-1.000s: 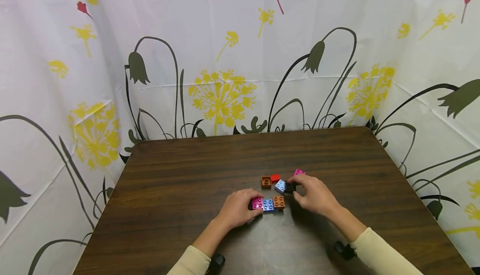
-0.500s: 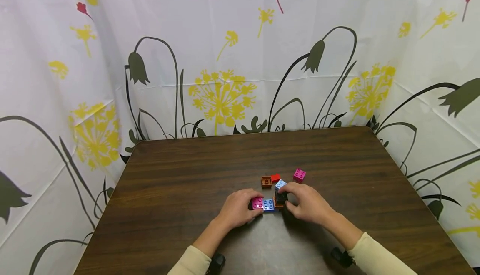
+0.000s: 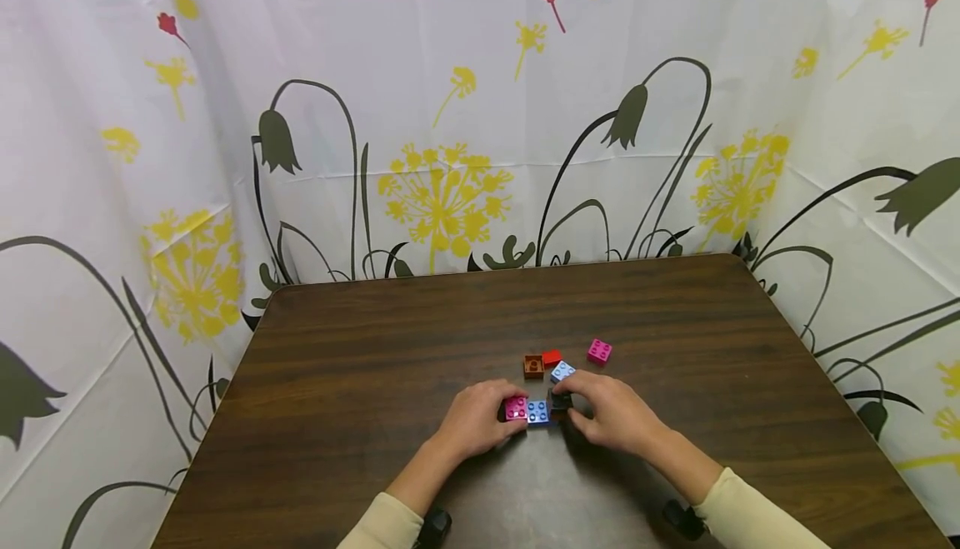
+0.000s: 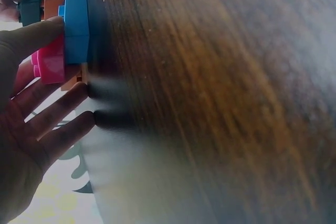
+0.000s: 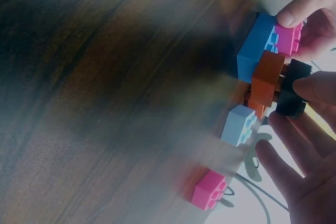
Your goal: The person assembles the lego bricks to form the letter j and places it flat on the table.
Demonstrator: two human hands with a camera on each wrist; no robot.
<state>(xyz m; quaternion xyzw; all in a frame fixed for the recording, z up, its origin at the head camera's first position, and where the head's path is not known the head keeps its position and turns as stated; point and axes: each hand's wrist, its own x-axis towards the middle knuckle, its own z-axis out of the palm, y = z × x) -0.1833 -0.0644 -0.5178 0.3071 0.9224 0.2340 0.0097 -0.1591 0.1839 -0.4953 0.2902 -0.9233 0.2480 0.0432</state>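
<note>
1. Spreading across the lower half of the head view, a dark wooden table (image 3: 375, 341) is seen, backed by a white curtain (image 3: 450, 116) printed with yellow flowers and dark stems.
2. Both cream sleeves (image 3: 378, 524) are brought in from the near edge, and the hands are met at a row of bricks near the table's middle.
3. The left hand (image 3: 474, 417) is curled against the row's left end; the pink brick (image 3: 515, 407) is pinched between thumb and fingers, as shown in the left wrist view (image 4: 50, 64).
4. The right hand (image 3: 611, 411) is closed on a black brick (image 3: 559, 400), gripped by thumb and fingertips and set on top of the orange brick (image 5: 268, 77) at the row's right end.
5. The blue brick (image 3: 537, 411) is held between the pink and orange ones, touching both.
6. Just behind the row, a light-blue brick (image 3: 562, 371), a brown brick (image 3: 533, 366) and a red brick (image 3: 551, 357) are clustered close together.
7. A second pink brick (image 3: 598, 351) is left lying apart, to the right of that cluster.
</note>
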